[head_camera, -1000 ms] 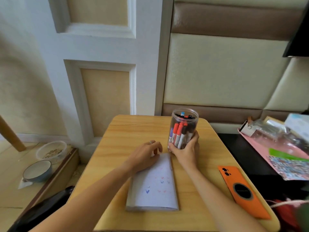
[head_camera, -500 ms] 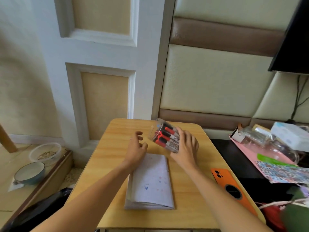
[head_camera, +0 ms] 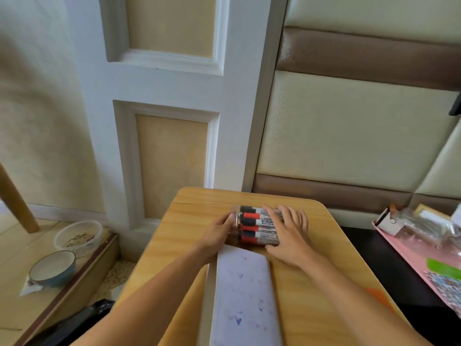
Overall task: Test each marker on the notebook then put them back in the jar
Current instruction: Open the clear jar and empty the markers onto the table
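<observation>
The clear jar (head_camera: 257,227) lies on its side on the wooden counter (head_camera: 189,236), its open mouth toward the left hand (head_camera: 215,237) and its base under the right hand (head_camera: 289,236). The right hand's fingers (head_camera: 274,214) are spread flat over the top of the jar, with the thumb low against its near side, so the hand is clamped on it from above. The left hand's fingers are curled at the jar's rim; the thumb rests on the mouth edge, and whether the others grip the rim or only touch it cannot be told.

Inside the jar, between the two sets of fingers, the markers (head_camera: 259,222) lie stacked in a row, red and black caps pointing toward the left hand's fingers, white barrels running under the right hand's. One barrel reads "WHITEBOA".

Just nearer the person than both hands, the notebook (head_camera: 243,295) lies open on the counter, its far edge close beneath the jar. Its page carries small red and blue marks.

Well to the right of the right hand's fingers, beyond the counter edge, a pink tray (head_camera: 409,255) holds clutter. Well to the left of the left hand's fingers, on the floor, sit a blue bowl (head_camera: 52,269) and a clear bowl (head_camera: 78,237).
</observation>
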